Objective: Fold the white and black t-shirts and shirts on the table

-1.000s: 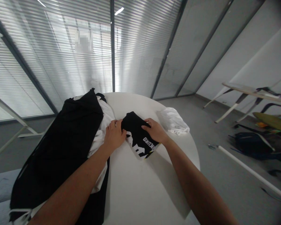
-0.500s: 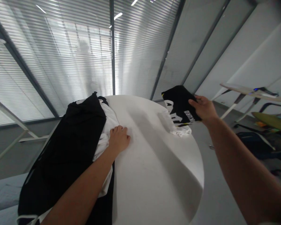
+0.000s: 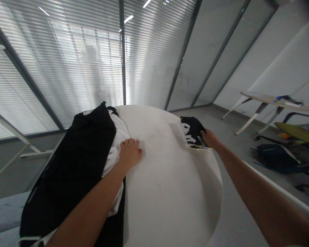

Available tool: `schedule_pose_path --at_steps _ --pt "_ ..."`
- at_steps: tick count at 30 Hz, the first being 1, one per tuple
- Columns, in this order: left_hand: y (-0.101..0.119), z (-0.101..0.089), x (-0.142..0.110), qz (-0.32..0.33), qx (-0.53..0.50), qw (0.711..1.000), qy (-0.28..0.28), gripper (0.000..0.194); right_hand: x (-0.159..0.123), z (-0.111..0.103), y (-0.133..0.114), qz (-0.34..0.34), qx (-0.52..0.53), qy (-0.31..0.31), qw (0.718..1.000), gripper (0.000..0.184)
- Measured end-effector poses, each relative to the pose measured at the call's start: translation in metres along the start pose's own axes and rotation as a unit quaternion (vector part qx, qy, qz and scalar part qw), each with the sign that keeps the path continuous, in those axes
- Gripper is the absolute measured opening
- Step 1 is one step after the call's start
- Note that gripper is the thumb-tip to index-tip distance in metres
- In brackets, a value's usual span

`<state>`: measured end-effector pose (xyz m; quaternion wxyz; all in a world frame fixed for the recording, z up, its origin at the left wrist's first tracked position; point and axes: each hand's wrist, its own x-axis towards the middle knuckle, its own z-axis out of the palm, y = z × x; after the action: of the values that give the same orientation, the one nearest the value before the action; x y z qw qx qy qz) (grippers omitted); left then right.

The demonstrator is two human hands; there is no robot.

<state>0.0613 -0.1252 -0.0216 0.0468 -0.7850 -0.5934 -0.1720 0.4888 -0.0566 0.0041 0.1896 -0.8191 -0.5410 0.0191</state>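
Two bare hands work over a round white table [image 3: 170,195]; the left hand [image 3: 130,155] lies palm down on the table top, right against a crumpled white cloth [image 3: 115,151], and its left-hand fingers [image 3: 130,142] sit close together, slightly curled, on the bare surface; the right hand [image 3: 209,139] reaches to the far right edge of the table and rests on a folded black cloth [image 3: 192,132] with large white print and a yellow strip along its lower edge; its right-hand fingers [image 3: 204,134] lie together over the side of that fold, but the thumb is hidden, so I cannot tell whether they are clamped on it; the folded piece sits on the table rim, well apart from the left hand; a long black garment [image 3: 67,164] lies over the table's left side, partly on top of the white cloth, and hangs down past the near edge; behind the table stands a glass wall with white blinds [image 3: 154,55]; off to the right are a small side table [image 3: 273,103], a dark backpack [image 3: 275,157] and a white pole [image 3: 275,183].
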Motion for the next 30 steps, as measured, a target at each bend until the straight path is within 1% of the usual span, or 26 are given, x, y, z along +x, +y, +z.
schedule_pose_path --at_steps 2,3,4,6,8,10,11,13,16,19,21,23,30 --pt "0.0 0.0 0.0 0.0 0.001 1.0 0.001 0.029 -0.002 -0.006 -0.008 -0.001 -0.042 0.009 0.999 0.054" --pt "0.0 0.0 0.0 0.001 0.001 1.0 0.001 0.029 -0.005 -0.01 -0.014 -0.012 -0.058 0.031 0.998 0.057" --pt "0.0 0.0 0.0 0.001 0.001 1.0 0.0 0.029 -0.008 -0.014 -0.023 -0.035 -0.068 0.058 0.995 0.06" --pt "0.0 0.0 0.0 0.0 0.002 1.0 -0.002 0.029 -0.017 -0.022 -0.045 -0.083 -0.064 0.075 0.992 0.055" --pt "0.0 0.0 0.0 0.001 0.003 1.0 -0.001 0.029 -0.028 -0.026 -0.073 -0.157 -0.043 0.063 0.985 0.049" --pt "0.0 0.0 0.0 0.003 0.005 1.0 0.002 0.029 -0.042 -0.025 -0.103 -0.216 -0.019 0.043 0.975 0.045" --pt "0.0 0.0 -0.001 0.005 0.005 1.0 0.003 0.029 -0.051 -0.022 -0.117 -0.235 -0.009 0.034 0.971 0.045" --pt "0.0 0.0 -0.001 0.007 0.005 1.0 0.005 0.029 -0.071 -0.008 -0.141 -0.263 0.006 0.015 0.965 0.046" --pt "0.0 -0.001 -0.001 0.009 0.004 1.0 0.008 0.03 -0.102 0.025 -0.164 -0.292 -0.007 -0.008 0.956 0.051" --pt "0.0 -0.002 -0.001 0.012 0.006 1.0 0.003 0.03 -0.126 0.058 -0.171 -0.286 -0.076 -0.052 0.954 0.055" --pt "0.0 -0.003 0.0 0.013 0.005 1.0 -0.002 0.031 -0.134 0.07 -0.171 -0.296 -0.107 -0.064 0.947 0.057" --pt "0.001 -0.004 0.0 0.009 0.006 1.0 -0.008 0.031 -0.137 0.074 -0.169 -0.306 -0.117 -0.061 0.943 0.057" --pt "0.002 -0.005 -0.001 0.011 0.002 1.0 -0.016 0.031 -0.132 0.073 -0.163 -0.319 -0.104 -0.049 0.941 0.056"
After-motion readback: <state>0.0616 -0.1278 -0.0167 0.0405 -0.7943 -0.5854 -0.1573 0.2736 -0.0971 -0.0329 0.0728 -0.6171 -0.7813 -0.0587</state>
